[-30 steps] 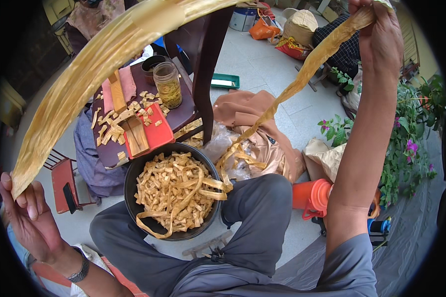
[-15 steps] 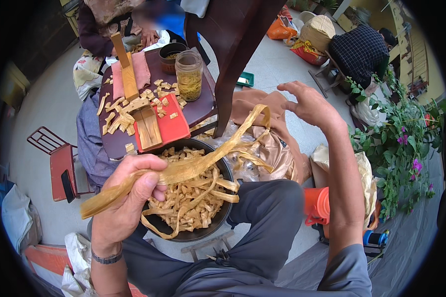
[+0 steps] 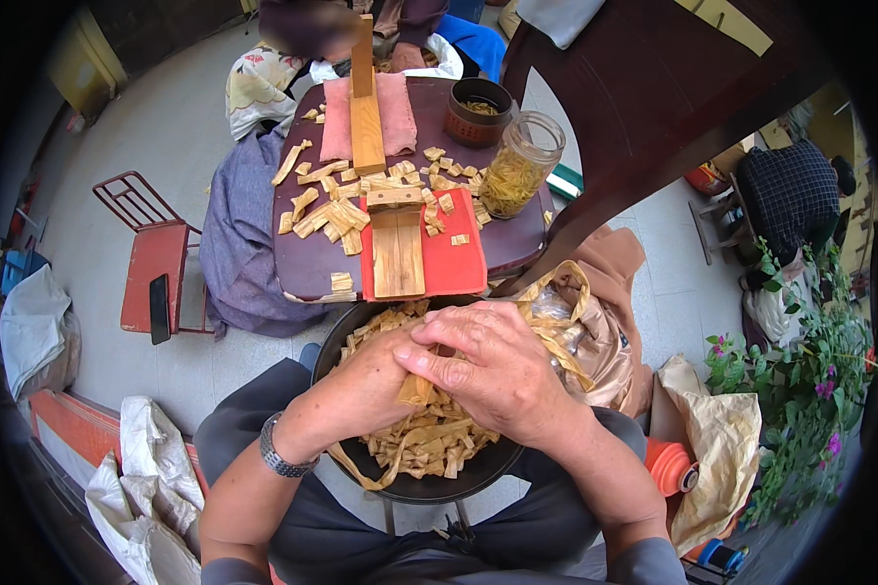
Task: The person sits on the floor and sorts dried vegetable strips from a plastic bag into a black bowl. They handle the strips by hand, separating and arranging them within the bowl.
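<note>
My left hand (image 3: 361,390) and my right hand (image 3: 493,366) meet over a round black pan (image 3: 429,483) on my lap, both pinching a folded tan leaf strip (image 3: 418,390). The strip loops out to the right (image 3: 566,292) over a plastic bag. The pan is heaped with several cut tan strips (image 3: 429,439). A watch sits on my left wrist.
A small dark table (image 3: 302,263) ahead carries a wooden cutter block (image 3: 398,249) on a red mat, scattered tan pieces, a glass jar (image 3: 517,166) and a dark bowl (image 3: 478,107). A person sits beyond it. Red chair (image 3: 156,263) at left, potted plant (image 3: 800,380) at right.
One second ago my arms were spread wide, stretching a long strip overhead. Both hands have since come together above the pan, folding the strip between them.
</note>
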A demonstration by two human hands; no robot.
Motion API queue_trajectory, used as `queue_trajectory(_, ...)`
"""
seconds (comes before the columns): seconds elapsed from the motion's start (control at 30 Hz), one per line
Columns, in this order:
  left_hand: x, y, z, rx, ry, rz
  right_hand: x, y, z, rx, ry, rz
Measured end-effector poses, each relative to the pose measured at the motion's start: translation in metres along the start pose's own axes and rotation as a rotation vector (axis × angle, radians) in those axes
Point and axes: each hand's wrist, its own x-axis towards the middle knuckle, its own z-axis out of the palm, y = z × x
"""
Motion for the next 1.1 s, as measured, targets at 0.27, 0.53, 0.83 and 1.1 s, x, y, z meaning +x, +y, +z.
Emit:
queue_trajectory(0.27,-0.007,-0.014,0.008,-1.154,0.089,-0.652,0.006,0.016,0.0,-0.115,0.016,-0.174)
queue_trajectory(0.53,0.001,-0.007,-0.011,-1.094,0.216,-0.548,0.001,-0.007,0.027,-0.034,-0.015,-0.286)
queue_trajectory(0.83,-0.002,-0.009,0.0,-0.811,-0.025,-0.55,0.007,0.001,0.02,0.594,0.077,0.428)
queue_trajectory(1.1,-0.008,-0.012,-0.006,-0.06,-0.049,-0.265,-0.002,0.021,0.028,0.314,0.001,0.455)
